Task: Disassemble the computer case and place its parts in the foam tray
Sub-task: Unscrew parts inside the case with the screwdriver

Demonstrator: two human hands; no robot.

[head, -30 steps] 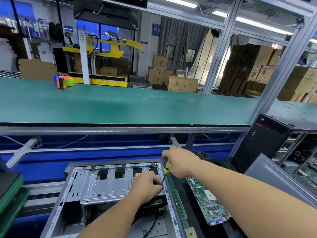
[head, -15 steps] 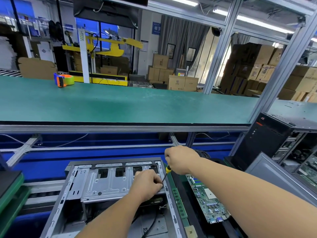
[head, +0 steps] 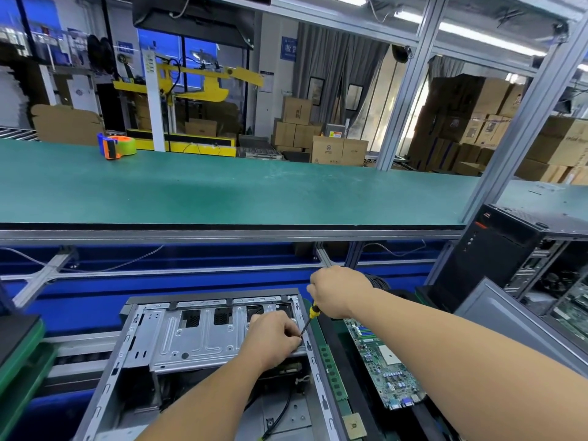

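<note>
An open grey computer case (head: 136, 338) lies on its side in front of me, its metal drive cage (head: 197, 338) at the far end. My right hand (head: 337, 294) grips a yellow-and-black screwdriver (head: 310, 319) that slants down to the cage's right edge. My left hand (head: 273, 342) rests on the cage with its fingers curled at the screwdriver's tip; what they pinch is hidden. To the right of the case a green motherboard (head: 381, 364) lies in the black foam tray (head: 346, 377), beside a green memory stick (head: 332, 374) and a small processor chip (head: 353, 424).
A long green workbench (head: 222, 192) runs above, with a green tape dispenser (head: 117, 146) on it. A black tower case (head: 496, 259) and a grey side panel (head: 496, 316) stand at the right. Green-edged black trays (head: 19, 338) are stacked at the left.
My right hand has dropped slightly and shifted right with the screwdriver. My left hand has stayed at the tip on the cage.
</note>
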